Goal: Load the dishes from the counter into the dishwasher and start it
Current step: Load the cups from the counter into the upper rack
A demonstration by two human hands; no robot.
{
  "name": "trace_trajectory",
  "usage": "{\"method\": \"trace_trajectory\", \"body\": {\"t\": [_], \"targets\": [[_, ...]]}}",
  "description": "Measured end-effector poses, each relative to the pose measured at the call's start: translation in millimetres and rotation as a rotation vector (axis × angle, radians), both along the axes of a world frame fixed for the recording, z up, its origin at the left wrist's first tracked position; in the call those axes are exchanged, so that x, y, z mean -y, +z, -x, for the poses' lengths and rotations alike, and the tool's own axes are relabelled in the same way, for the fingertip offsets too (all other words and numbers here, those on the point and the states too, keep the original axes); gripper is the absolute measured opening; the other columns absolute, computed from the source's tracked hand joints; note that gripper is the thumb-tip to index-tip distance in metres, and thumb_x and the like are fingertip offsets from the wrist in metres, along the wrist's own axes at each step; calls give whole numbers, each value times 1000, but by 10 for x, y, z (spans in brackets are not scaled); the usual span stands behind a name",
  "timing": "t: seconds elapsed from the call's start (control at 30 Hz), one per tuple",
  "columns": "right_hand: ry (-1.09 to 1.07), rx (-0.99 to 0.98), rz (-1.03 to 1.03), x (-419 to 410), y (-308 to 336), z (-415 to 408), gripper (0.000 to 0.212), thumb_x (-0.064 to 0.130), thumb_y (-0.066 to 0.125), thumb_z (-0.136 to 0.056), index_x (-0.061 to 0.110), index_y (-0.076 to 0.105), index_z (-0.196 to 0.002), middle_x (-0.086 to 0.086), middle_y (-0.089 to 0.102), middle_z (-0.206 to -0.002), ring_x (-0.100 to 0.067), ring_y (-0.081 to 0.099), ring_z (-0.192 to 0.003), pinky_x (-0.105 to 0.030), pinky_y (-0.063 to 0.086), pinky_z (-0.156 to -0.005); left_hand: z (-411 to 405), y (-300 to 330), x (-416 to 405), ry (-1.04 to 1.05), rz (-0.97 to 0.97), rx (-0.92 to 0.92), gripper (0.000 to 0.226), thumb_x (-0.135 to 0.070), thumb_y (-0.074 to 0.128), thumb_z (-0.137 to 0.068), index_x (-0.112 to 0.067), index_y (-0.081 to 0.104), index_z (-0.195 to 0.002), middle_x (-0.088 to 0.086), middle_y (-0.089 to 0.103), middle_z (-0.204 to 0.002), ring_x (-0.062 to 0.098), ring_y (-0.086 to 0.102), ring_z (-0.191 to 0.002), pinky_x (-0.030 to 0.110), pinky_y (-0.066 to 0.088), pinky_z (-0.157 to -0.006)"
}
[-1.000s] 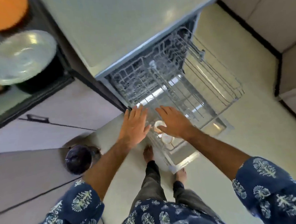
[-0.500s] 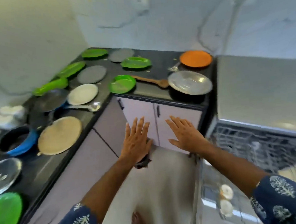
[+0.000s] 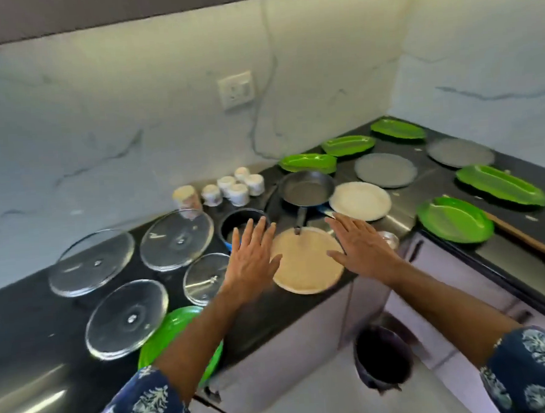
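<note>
A: The left hand (image 3: 252, 258) is held flat with the fingers spread, nothing gripped, above the near edge of the black stone tabletop (image 3: 271, 315). The right hand (image 3: 361, 248) is spread the same way, and nothing is held in it either.

B: And between them?

A: The round cream-coloured flat plate (image 3: 306, 261) is flanked by both hands, right at the front edge of the tabletop. It cannot be told whether its rim is touched yet.

B: Where are the other dishes kept?

A: All are laid out on the tabletop. Four clear round glass lids (image 3: 176, 239) are seen to the left, a round green plastic plate (image 3: 173, 327) under the left forearm, a small black frying pan (image 3: 306, 188) behind the cream plate, and a dark pot with a blue outside (image 3: 239, 227) beside it. The white round plate (image 3: 360, 201), the grey round plates (image 3: 385, 170) and the green leaf-shaped plastic trays (image 3: 501, 186) are spread along the right wing. The dishwasher is not in view.

B: What could be spoiled from here?

A: The pan's handle appears to rest on the cream plate's far rim, so the pan could be dragged if the plate is lifted carelessly. The plate is so close to the edge that it could be tipped to the floor by a one-sided grip. The glass lids could be knocked by the left forearm.
</note>
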State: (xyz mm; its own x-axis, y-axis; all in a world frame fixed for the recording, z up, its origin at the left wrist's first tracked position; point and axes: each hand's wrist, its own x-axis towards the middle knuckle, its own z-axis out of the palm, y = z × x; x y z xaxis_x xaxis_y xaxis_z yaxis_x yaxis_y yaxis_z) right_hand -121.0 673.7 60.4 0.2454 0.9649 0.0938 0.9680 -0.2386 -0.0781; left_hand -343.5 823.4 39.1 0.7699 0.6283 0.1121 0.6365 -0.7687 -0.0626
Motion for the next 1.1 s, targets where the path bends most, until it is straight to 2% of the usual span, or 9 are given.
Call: {"method": "trace_trajectory", "body": {"t": [0.2,0.37,0.53,0.67,0.83,0.93,1.1], "targets": [[199,-26,7,-1247,58,203,75,46,56,-93,17,26,-155,-7,29,-159,-24,29,-146,-41,27,-118,406,88,-907,171,79,16,67,-50,40,-101,-20,21,-157,6,15,-166,26,12,-154,54,12,-124],[302,-43,16,-2192,49,172,66,42,61,-91,17,37,-147,-5,44,-143,-27,46,-130,-41,41,-106,409,100,-1421,241,128,56,63,-47,42,-102,-18,25,-155,8,27,-162,25,25,-149,48,22,-122],[299,-88,56,-3075,-26,-161,60,40,62,-90,14,41,-140,-9,46,-138,-33,49,-122,-45,45,-98,59,83,-1919,287,169,87,61,-44,49,-99,-13,34,-150,10,43,-148,28,46,-133,41,40,-109],[238,-142,102,-3686,-60,-498,55,34,61,-90,10,43,-136,-13,48,-133,-38,48,-120,-45,45,-96,-373,45,-2316,371,289,158,56,-41,52,-98,-12,38,-145,11,48,-141,28,50,-126,42,44,-105],[242,-156,251,-4256,-209,-827,58,30,64,-90,6,40,-136,-18,46,-136,-39,47,-124,-42,42,-100,-807,-80,-2666,440,368,130,56,-37,51,-98,-14,36,-147,13,45,-144,34,50,-126,46,44,-102],[320,-147,328,-4445,-321,-870,66,29,65,-90,11,35,-145,-17,43,-140,-39,49,-125,-44,43,-102,-938,-134,-2801,441,389,137,58,-35,53,-97,-22,33,-150,7,42,-150,31,48,-130,46,45,-101],[349,-59,353,-4510,-574,-821,61,43,64,-89,23,37,-140,-14,41,-137,-42,52,-118,-46,47,-95,-1016,-243,-2944,434,422,40,70,-35,52,-99,-25,17,-159,4,18,-166,30,33,-146,49,36,-113]]}}
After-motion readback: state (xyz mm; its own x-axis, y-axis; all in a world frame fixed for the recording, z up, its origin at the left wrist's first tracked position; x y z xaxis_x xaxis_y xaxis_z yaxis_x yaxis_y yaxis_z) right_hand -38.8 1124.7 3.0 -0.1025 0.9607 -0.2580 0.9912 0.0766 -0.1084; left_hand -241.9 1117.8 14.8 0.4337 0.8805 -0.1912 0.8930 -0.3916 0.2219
